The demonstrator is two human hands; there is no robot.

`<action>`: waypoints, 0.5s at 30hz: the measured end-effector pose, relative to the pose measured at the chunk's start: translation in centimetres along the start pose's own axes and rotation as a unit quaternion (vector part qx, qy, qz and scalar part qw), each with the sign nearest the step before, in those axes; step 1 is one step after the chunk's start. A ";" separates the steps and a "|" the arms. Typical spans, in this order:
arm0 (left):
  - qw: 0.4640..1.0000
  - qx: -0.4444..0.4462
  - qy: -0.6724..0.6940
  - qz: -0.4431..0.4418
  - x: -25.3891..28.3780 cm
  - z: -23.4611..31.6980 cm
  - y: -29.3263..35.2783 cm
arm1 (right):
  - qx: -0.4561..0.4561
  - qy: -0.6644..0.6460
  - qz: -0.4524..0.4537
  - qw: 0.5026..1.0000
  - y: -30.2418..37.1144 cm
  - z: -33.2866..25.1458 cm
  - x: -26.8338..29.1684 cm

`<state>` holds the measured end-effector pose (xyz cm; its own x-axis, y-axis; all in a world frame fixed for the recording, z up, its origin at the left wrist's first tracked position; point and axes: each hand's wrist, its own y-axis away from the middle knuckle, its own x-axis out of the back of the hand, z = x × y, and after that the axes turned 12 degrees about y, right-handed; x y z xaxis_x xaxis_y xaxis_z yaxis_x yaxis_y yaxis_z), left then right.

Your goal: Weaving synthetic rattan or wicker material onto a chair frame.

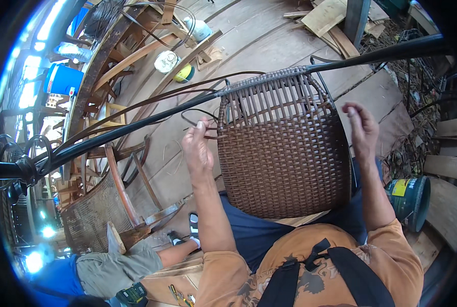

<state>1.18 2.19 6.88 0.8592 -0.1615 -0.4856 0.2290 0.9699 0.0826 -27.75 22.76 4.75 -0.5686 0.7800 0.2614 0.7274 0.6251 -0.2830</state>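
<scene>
A brown woven rattan panel [285, 163] with rounded lower corners rests over my lap. Its lower part is densely woven, while bare upright strands show near the top, where it meets a long dark pole [151, 120]. Beside the panel's left edge, my left hand [198, 148] pinches a thin brown weaving strand [200, 110] that loops back toward the weave. My right hand [364, 130] is raised off the right edge, fingers loosely curled and apart from the thumb, with nothing visible in it.
Long brown strands run left along the pole. Wooden chair frames [118, 179] stand at left, near another person's leg [177, 253]. A dark green bucket [415, 202] sits at right. Tubs [166, 61], a blue bucket [64, 79] and scrap boards [325, 20] lie farther off.
</scene>
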 end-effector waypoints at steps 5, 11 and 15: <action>0.996 -0.054 0.067 0.010 1.0 -1.6 1.2 | 0.210 0.112 -0.104 0.966 -1.3 -5.4 -4.3; 0.984 -0.090 0.139 0.072 -0.3 -3.5 1.0 | 0.309 0.401 -0.176 0.844 -1.6 -6.1 -10.7; 0.983 -0.169 -0.020 0.071 0.3 -4.6 1.5 | 0.333 0.386 -0.178 0.842 -1.4 -6.1 -11.2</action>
<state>-0.32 4.38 2.90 0.8903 -0.0196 -0.4549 -0.0549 0.9872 -0.1500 -20.01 12.97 7.84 -0.0982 0.4494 0.8879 0.0408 0.8933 -0.4476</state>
